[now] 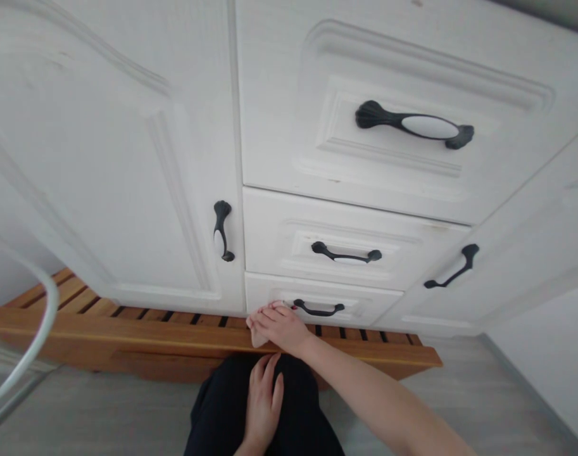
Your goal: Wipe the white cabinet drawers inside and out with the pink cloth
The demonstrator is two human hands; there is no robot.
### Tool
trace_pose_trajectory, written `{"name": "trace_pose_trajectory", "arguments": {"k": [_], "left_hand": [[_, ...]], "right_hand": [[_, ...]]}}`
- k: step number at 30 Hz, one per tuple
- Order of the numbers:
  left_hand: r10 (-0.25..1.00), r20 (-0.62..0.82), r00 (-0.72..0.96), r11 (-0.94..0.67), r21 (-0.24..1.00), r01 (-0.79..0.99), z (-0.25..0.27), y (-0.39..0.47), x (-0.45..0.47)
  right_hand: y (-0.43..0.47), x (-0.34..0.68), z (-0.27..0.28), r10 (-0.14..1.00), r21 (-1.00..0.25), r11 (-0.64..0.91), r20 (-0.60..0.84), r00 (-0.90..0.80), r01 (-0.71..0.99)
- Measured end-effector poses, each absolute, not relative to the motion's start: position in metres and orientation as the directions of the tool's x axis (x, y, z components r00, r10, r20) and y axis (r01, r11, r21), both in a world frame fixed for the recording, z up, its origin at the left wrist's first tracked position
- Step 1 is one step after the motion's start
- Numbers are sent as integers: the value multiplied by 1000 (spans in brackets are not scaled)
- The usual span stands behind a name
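My right hand reaches in from the lower right and presses a pale pink cloth against the left part of the bottom drawer, just left of its dark handle. The fingers lie over the cloth, whose edge hangs down by the wooden slats. On my dark-trousered knee rests my left hand, fingers stretched out and holding nothing. A small red spot shows between the right hand and the handle; what it is I cannot make out.
Above are a middle drawer and a larger top drawer, with cabinet doors either side. A slatted wooden bench runs along the cabinet's foot. At left a white curved tube hangs in front. Grey flooring lies below.
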State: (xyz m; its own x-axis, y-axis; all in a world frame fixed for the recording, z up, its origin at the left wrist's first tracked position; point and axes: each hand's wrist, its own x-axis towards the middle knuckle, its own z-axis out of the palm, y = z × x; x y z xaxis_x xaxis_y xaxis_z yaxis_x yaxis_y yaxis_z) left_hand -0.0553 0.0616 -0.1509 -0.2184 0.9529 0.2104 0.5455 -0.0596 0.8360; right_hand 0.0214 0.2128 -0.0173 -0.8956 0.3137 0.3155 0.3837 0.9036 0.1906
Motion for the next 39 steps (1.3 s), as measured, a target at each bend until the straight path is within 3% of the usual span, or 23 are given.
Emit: {"name": "trace_pose_trajectory", "arguments": {"k": [5,14,20,33,36,39], "left_hand": [[954,201,-222,-54,844,534,-152,61,-55],[956,202,-211,-58,839,542,-153,61,-58],[949,221,-225,-69,842,535,-159,62,-58],[973,158,-170,-39,834,550,-155,60,-61],[967,186,-173,-54,816,575,-159,62,-62],[956,244,-165,-84,763,640,-157,62,-63]], "right_hand": [[206,101,-16,350,199,885,310,-884,421],[191,248,24,560,183,762,296,-774,621],[205,281,58,563,242,607,541,-625,757],[167,260,-31,741,1,517,499,-449,856],[146,247,-42,801,-155,470,488,-346,869],[119,240,-63,909,-588,323,410,-71,742]]}}
